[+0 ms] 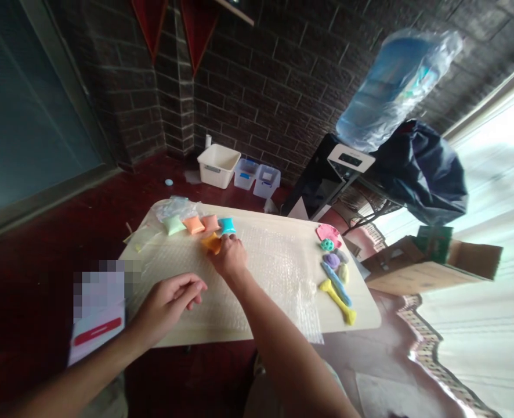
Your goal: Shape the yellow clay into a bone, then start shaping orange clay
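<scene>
My right hand [231, 255] is at the far middle of the table, its fingers closed on the right side of a yellow-orange clay packet [212, 244]. Just beyond its fingertips lies a blue packet [227, 225]. In a row to the left of that are a pink packet [210, 223], an orange packet [193, 224] and a pale green packet [174, 225]. My left hand [170, 299] hovers over the near left of the table, fingers loosely curled, thumb and forefinger apart, with nothing visible in it. Bubble wrap [270, 261] covers much of the cream table [361, 307].
Along the right edge lie a yellow clay piece [337, 302], a blue roll [336, 283], a purple lump [331, 261], a green ball [326, 245] and a pink tray [329, 233]. Clear plastic [176, 209] sits at the far left corner. Bins [219, 165] and a water dispenser [318, 180] stand beyond.
</scene>
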`<action>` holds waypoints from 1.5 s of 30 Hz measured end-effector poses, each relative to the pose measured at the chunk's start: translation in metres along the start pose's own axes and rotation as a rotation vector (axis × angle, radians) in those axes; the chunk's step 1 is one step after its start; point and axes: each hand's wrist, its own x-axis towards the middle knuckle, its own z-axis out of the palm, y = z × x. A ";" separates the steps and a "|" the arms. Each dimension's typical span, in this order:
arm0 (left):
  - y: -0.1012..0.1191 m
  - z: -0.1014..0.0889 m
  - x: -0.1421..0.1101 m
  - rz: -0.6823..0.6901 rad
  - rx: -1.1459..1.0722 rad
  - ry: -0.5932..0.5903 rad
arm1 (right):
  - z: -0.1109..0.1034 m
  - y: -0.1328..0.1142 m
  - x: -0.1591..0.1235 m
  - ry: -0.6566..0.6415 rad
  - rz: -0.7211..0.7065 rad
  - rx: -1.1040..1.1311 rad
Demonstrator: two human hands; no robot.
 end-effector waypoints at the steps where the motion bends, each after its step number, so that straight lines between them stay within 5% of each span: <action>1: -0.002 0.000 -0.001 -0.007 0.005 -0.014 | 0.000 0.001 -0.002 0.010 -0.002 0.011; 7: -0.008 0.008 0.000 -0.047 -0.038 0.076 | -0.020 0.017 -0.046 0.097 -0.071 0.177; 9: -0.007 0.016 0.000 -0.032 -0.080 0.139 | -0.023 0.026 -0.065 0.098 -0.066 0.481; 16: 0.010 0.042 -0.011 -0.215 -0.247 0.352 | -0.007 0.055 -0.100 -0.013 -0.028 0.881; 25: 0.006 0.048 -0.015 -0.259 -0.442 0.176 | -0.011 0.045 -0.111 -0.396 -0.221 0.976; 36: 0.006 0.032 0.010 -0.058 -0.310 0.207 | -0.009 0.033 -0.098 -0.358 0.103 1.330; 45: 0.011 0.048 0.016 0.011 -0.112 0.218 | -0.004 0.034 -0.092 -0.379 0.091 1.562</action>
